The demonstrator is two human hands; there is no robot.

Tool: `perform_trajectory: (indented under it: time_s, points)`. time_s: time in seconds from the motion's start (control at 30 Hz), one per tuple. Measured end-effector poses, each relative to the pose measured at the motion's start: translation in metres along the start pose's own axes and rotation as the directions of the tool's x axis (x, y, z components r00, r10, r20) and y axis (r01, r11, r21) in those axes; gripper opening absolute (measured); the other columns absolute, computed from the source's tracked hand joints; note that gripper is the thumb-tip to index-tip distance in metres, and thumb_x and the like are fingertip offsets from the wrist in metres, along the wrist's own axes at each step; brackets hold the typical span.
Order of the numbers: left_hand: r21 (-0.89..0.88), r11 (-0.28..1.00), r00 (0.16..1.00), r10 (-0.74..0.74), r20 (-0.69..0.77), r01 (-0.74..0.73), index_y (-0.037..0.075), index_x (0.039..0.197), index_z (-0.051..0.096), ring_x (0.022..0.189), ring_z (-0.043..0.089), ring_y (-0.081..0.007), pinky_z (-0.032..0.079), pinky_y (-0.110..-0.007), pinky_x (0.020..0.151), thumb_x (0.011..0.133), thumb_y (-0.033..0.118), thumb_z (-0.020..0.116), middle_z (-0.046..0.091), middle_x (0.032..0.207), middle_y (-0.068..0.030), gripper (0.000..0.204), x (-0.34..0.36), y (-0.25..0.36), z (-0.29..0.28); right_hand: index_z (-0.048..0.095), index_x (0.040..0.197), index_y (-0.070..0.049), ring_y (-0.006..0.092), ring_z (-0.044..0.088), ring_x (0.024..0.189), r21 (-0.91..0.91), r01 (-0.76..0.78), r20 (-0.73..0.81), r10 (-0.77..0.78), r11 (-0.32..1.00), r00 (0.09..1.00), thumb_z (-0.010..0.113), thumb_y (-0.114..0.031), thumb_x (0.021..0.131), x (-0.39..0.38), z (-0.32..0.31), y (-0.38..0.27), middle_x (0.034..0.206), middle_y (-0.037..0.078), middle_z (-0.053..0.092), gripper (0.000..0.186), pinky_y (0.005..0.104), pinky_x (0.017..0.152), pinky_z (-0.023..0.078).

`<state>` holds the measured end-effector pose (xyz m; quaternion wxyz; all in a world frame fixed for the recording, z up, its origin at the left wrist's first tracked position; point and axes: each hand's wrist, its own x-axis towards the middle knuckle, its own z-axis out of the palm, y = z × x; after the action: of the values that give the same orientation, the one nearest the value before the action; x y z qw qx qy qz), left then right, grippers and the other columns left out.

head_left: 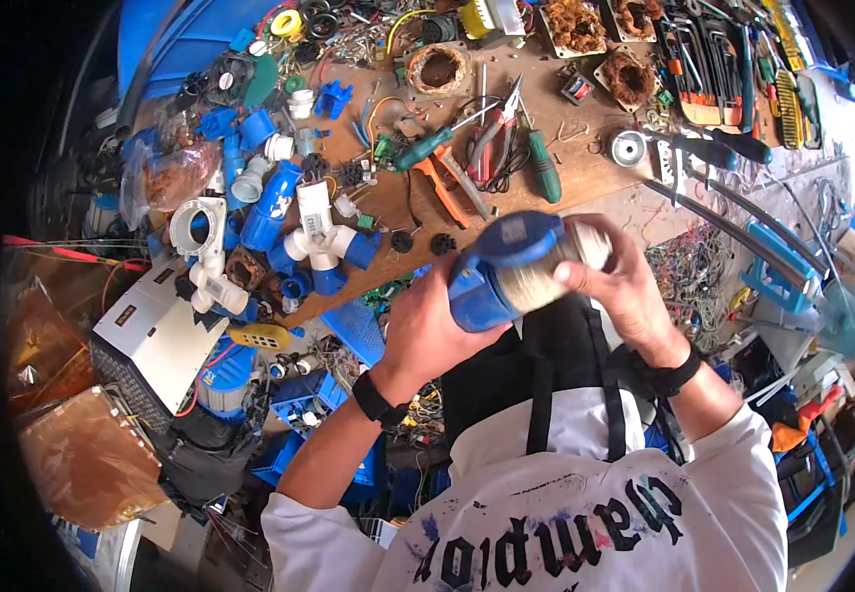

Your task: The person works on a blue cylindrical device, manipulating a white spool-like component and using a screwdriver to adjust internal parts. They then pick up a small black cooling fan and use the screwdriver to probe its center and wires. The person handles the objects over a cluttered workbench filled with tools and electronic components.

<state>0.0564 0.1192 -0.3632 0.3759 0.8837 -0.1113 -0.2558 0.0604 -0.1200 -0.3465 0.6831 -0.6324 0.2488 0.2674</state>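
In the head view I hold a blue plastic connector (pixel 477 296) with a hinged round lid and a cream, worn-looking cylindrical section (pixel 536 281) above my lap. My left hand (pixel 427 321) is wrapped round its blue body on the left. My right hand (pixel 610 286) grips the cream section on the right, thumb across its face. Just beyond the connector on the wooden bench (pixel 595 128) lie a green-handled screwdriver (pixel 544 168), orange-handled pliers (pixel 447 192) and two small black round pieces (pixel 443 245).
Blue and white connectors (pixel 314 237) crowd the bench's left side. A roll of hex keys (pixel 704 74) and metal bars (pixel 743 227) are at the right. A white metal box (pixel 151 335), blue crates (pixel 314 405) and tangled wires (pixel 694 276) surround the bench front.
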Motion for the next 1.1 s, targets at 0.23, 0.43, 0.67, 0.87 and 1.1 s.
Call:
perform_trajectory:
  time_s: [0.23,0.43,0.67,0.87,1.1]
  points:
    - [-0.130,0.991,0.997,-0.018,-0.079,0.008,0.000,0.131,0.045,0.101,0.067,-0.0409,0.056,-0.045,0.083,0.061,0.030,0.094,0.065,0.114,-0.0233,0.091,0.007,0.020,0.002,0.056,0.120,-0.001,0.0140,0.062,0.099,0.483,0.244,-0.278,-0.117,0.841,0.953,0.081,-0.017,0.084,0.006,0.037,-0.001,0.109,0.006,0.066,0.046,0.0309,0.093,0.048]
    - [-0.182,0.982,0.981,0.024,-0.194,-0.060,0.000,0.127,0.049,0.098,0.068,-0.0402,0.056,-0.044,0.082,0.063,0.028,0.092,0.067,0.111,-0.0231,0.083,-0.002,0.022,0.008,0.062,0.103,-0.005,0.0102,0.063,0.081,0.632,0.251,-0.272,-0.093,0.733,0.958,0.075,-0.013,0.088,0.011,0.040,-0.013,0.093,0.002,0.066,0.022,0.0266,0.075,0.051]
    - [-0.231,0.969,0.996,-0.075,0.051,0.084,-0.002,0.117,0.058,0.092,0.072,-0.0339,0.057,-0.042,0.079,0.067,0.021,0.088,0.071,0.101,-0.0197,0.063,-0.010,0.020,0.004,0.060,0.101,-0.007,0.0079,0.059,0.076,0.622,0.281,-0.303,-0.107,0.730,0.947,0.075,-0.013,0.088,0.013,0.044,-0.015,0.087,-0.002,0.061,0.021,0.0259,0.071,0.050]
    - [-0.335,0.940,0.989,-0.026,0.144,0.073,-0.002,0.110,0.057,0.088,0.071,-0.0349,0.056,-0.041,0.077,0.070,0.020,0.084,0.070,0.094,-0.0197,0.053,-0.004,0.017,-0.003,0.058,0.105,-0.005,0.0091,0.059,0.079,0.587,0.273,-0.300,-0.108,0.762,0.948,0.078,-0.016,0.086,0.014,0.042,-0.018,0.089,-0.001,0.060,0.029,0.0273,0.072,0.050]
    - [-0.389,0.920,0.991,0.008,0.136,0.046,-0.003,0.102,0.057,0.085,0.070,-0.0414,0.056,-0.042,0.072,0.071,0.020,0.083,0.069,0.085,-0.0229,0.046,-0.004,0.019,-0.004,0.056,0.111,-0.004,0.0121,0.060,0.079,0.606,0.244,-0.267,-0.095,0.757,0.959,0.078,-0.016,0.085,0.015,0.040,-0.017,0.090,0.003,0.061,0.036,0.0286,0.073,0.052]
